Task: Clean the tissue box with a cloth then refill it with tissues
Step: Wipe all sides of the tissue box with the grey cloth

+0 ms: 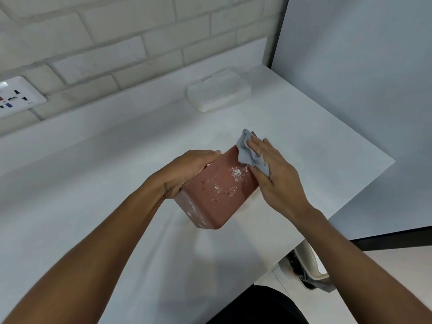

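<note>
A reddish-brown tissue box [214, 195] stands tilted on the white counter [93, 183], its broad side facing up and speckled with white dust. My left hand [187, 171] grips the box's far left edge. My right hand [278, 176] presses a light blue cloth [247, 153] flat against the box's upper right end, fingers spread over the cloth. A clear-wrapped pack of white tissues [218, 93] lies near the back wall, beyond the box.
A wall socket plate [16, 97] sits on the brick-pattern wall at the left. A grey panel [362, 90] rises at the counter's right side. The counter's corner edge [392, 161] is at the right, with floor below.
</note>
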Tool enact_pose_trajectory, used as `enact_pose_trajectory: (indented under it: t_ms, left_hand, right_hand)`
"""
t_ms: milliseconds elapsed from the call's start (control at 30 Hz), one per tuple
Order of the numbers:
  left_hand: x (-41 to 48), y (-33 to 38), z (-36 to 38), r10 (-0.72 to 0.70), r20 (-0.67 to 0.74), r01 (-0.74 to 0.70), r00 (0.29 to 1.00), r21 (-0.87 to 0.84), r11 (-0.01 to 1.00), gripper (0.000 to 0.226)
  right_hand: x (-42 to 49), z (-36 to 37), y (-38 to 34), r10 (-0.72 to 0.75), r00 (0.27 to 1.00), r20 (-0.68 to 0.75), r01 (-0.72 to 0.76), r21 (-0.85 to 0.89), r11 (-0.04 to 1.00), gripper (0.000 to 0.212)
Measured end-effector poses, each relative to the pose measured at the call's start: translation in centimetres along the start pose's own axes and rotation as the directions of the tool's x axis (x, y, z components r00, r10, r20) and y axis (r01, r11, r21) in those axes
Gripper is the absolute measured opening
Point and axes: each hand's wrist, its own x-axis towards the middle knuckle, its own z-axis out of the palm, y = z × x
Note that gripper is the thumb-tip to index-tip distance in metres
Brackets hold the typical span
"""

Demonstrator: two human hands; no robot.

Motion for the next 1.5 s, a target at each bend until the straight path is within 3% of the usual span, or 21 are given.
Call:
enact_pose_trajectory:
  t_ms: [67,133,200,267,367,433,533,667,733,833,967,1067,1200,1300,1333,1433,1500]
  left_hand:
    - [-0.1,-0.3,0.3,0.028,-0.011,-0.028,1.000,-0.008,1.000,0.042]
    - [0.2,-0.6,0.5,0.025,-0.062,-0.028,0.998,-0.052,0.998,0.032]
    - [0.3,-0.7,0.8,0.012,-0.059,-0.018,0.998,-0.102,0.995,0.028]
    - [0.2,-0.3,0.8,0.022,-0.051,-0.024,0.998,-0.046,0.999,0.026]
    - [0.0,0.2,0.7,0.023,-0.072,-0.023,0.997,0.005,1.000,0.025]
    - [-0.1,0.2,0.7,0.023,-0.082,-0.022,0.996,0.016,1.000,0.027]
    - [-0.4,0.2,0.8,0.022,-0.096,-0.020,0.995,0.025,1.000,0.034]
    - [-0.4,0.2,1.0,0.065,-0.088,-0.055,0.994,0.111,0.992,0.047]
    - [-0.3,0.2,1.1,0.073,-0.073,-0.061,0.995,0.155,0.986,0.049]
    - [-0.1,0.2,1.1,0.062,-0.073,-0.048,0.995,0.174,0.983,0.048]
    - [-0.1,0.3,1.1,0.063,-0.067,-0.049,0.996,0.196,0.979,0.050]
    - [0.0,0.0,1.1,0.064,-0.079,-0.048,0.995,0.188,0.981,0.050]
    - [0.0,-0.2,1.1,0.072,-0.081,-0.056,0.994,0.184,0.981,0.050]
    - [0.2,-0.3,1.1,0.068,-0.085,-0.052,0.994,0.181,0.982,0.051]
    - [0.2,-0.4,1.0,0.066,-0.087,-0.049,0.994,0.179,0.983,0.051]
    - [0.3,-0.6,1.1,0.076,-0.085,-0.058,0.993,0.196,0.979,0.050]
    - [0.3,-0.7,1.2,0.096,-0.096,-0.075,0.991,0.206,0.976,0.046]
  right_hand:
    - [-0.5,0.4,-1.4,-0.050,0.999,0.019,0.050,-0.034,0.998,0.054]
    - [-2.1,1.6,-3.2,-0.289,0.947,0.141,0.298,-0.055,0.953,0.053]
    - [-2.8,1.9,-3.3,-0.411,0.884,0.225,0.433,-0.060,0.899,0.053]
    - [-1.2,1.0,-1.8,-0.310,0.947,0.084,0.314,-0.050,0.948,0.050]
    - [1.1,-0.3,-0.4,0.015,0.999,-0.051,-0.017,-0.044,0.999,0.048]
    - [0.8,0.1,-0.8,0.017,0.999,-0.052,-0.021,-0.081,0.996,0.050]
    - [0.0,-0.1,-0.6,-0.151,0.988,-0.040,0.149,-0.041,0.988,0.043]
    - [1.3,-1.2,0.5,0.058,0.984,-0.171,-0.051,0.049,0.998,0.027]
    - [1.1,-0.9,0.6,0.055,0.984,-0.171,-0.050,0.034,0.998,0.029]
    - [0.4,-0.6,1.5,-0.078,0.986,-0.145,0.074,-0.032,0.997,0.041]
    - [1.0,-0.6,1.4,0.087,0.983,-0.159,-0.073,0.095,0.993,0.032]
    - [0.1,0.0,1.7,-0.113,0.980,-0.166,0.105,-0.055,0.993,0.042]
    - [0.3,0.0,1.5,0.108,0.980,-0.168,-0.090,0.108,0.990,0.031]
    - [0.4,-0.1,0.7,0.010,0.988,-0.153,-0.003,0.046,0.999,0.033]
    - [0.6,-0.4,0.5,0.044,0.989,-0.140,-0.031,0.093,0.995,0.030]
    - [0.3,-1.0,0.4,0.325,0.945,-0.040,-0.299,0.300,0.906,0.015]
    - [-1.0,-1.0,0.6,0.402,0.916,0.011,-0.381,0.347,0.857,0.020]
